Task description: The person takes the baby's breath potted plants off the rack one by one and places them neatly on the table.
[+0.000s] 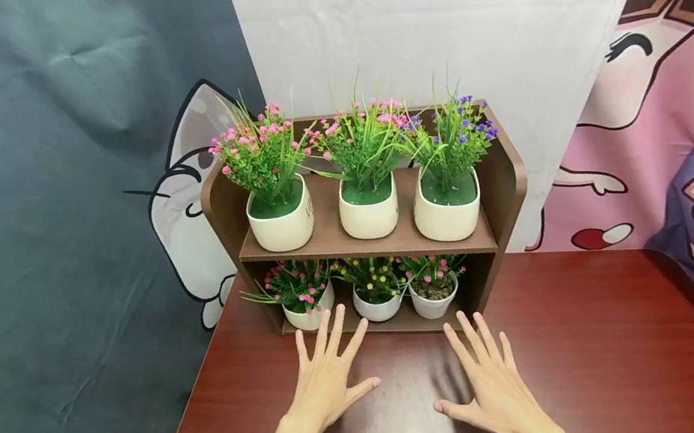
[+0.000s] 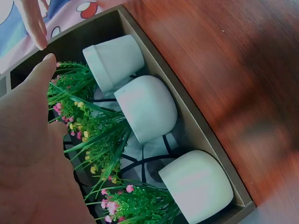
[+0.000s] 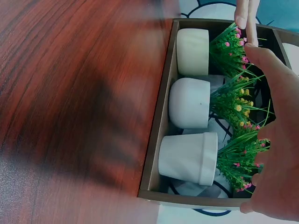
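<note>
Both hands hover over the table in front of a brown two-tier shelf (image 1: 392,241), fingers spread and holding nothing. The left hand (image 1: 327,380) points toward the lower tier's left pot, its fingertips overlapping that pot's base in the head view. Near the lower right corner of the shelf is the right hand (image 1: 492,379), thumb stretched inward. On the lower tier stand a white pot with pink flowers (image 2: 196,186), a rounded white pot with yellow flowers (image 2: 147,109) and a rimmed white pot with pink flowers (image 3: 187,158).
The upper tier bears a left pink-flowered pot (image 1: 283,223), a middle pink-flowered pot (image 1: 370,213) and a purple-flowered pot (image 1: 448,212). Under the shelf is a glossy reddish-brown table (image 1: 583,330). Behind it hang a white cloth (image 1: 436,5) and a grey-green cloth (image 1: 47,218).
</note>
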Tool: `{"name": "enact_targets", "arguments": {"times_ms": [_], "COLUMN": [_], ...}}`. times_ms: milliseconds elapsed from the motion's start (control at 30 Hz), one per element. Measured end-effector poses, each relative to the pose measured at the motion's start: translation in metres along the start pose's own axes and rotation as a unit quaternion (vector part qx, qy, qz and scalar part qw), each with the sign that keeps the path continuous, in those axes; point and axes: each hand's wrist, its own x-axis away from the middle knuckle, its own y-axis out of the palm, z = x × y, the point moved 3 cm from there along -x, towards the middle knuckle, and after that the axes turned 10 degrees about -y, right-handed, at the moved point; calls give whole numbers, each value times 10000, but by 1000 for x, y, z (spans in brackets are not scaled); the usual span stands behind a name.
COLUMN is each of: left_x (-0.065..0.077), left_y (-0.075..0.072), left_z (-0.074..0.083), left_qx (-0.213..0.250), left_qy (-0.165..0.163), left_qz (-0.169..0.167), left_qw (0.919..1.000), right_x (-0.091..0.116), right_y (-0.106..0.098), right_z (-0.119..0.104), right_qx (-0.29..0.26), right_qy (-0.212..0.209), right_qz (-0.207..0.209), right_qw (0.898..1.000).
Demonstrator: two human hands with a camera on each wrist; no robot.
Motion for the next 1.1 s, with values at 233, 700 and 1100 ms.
{"name": "enact_targets", "arguments": {"times_ms": [233,700,1100], "left_x": [-4,-68,-148], "left_y": [-22,-134,-179], "left_z": [-13,-96,-127], "left_qx": [-133,637,1193], "left_qy": [-2,-921,-1674], "left_qz": [267,2227,1873], "left_qw": [9996,9684,9605], "right_x": [1,10,17], "right_y": [1,10,12], "right_z": [-1,3,6], "right_qx": [10,-30,-142], "right_qy": [16,84,217], "right_qz": [-34,-75,-98], "right_qw": [10000,9999,9996]}}
